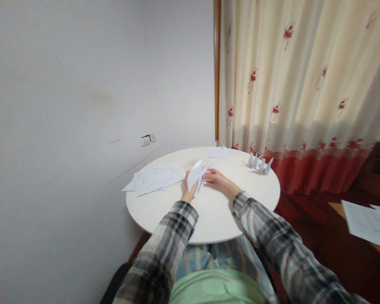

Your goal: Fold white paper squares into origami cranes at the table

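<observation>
A white folded paper crane (195, 174), its wing-like flaps spread and one long point slanting up to the right, is held above the middle of the round table. My left hand (188, 188) is closed around its left and lower side, with the paper covering most of the fingers. From the right, my right hand (218, 179) reaches in with bent fingers at the crane's right edge; its fingertips appear to pinch the paper there, partly hidden behind it. Both hands are over the white tabletop (215, 219).
Flat white paper sheets (156, 179) lie on the table's left. More white paper (221, 152) rests at the far edge. Several folded paper cranes (263, 166) stand at the right. A wall is close on the left; a curtain (291, 105) hangs behind. Printed sheets (369, 221) lie lower right.
</observation>
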A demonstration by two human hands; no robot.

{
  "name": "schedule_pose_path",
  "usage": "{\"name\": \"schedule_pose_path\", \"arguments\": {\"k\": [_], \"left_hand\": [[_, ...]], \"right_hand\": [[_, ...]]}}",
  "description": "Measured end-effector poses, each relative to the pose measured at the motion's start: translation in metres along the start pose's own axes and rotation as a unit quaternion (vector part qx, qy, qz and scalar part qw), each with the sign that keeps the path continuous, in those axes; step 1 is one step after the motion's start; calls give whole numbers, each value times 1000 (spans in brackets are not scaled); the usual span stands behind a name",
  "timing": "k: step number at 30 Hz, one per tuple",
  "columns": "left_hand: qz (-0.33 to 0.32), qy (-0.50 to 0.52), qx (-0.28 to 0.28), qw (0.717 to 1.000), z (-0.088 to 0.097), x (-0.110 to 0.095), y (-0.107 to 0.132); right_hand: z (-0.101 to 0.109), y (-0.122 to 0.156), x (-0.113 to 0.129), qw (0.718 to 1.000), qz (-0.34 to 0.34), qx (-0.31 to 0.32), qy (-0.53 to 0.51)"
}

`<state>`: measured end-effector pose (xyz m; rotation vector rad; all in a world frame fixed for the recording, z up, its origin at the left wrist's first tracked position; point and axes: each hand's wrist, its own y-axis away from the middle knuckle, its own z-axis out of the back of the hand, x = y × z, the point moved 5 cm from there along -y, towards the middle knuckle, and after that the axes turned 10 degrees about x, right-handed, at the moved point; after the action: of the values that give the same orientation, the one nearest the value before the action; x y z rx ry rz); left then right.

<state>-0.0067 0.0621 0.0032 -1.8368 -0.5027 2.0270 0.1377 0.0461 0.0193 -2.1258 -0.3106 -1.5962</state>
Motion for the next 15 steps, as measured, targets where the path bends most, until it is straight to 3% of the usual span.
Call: {"name": "schedule_pose_path", "arguments": {"k": [8, 12, 15], "left_hand": [[-46, -87, 0, 995, -4, -31, 9], [-45, -77, -12, 996, -4, -38, 9], [-19, -15, -17, 1000, -8, -33, 3]], "right_hand": [[-14, 1, -2, 998, 17, 48, 30], [-2, -2, -2, 999, 25, -18, 43], [9, -5, -3, 997, 36, -70, 22]]}}
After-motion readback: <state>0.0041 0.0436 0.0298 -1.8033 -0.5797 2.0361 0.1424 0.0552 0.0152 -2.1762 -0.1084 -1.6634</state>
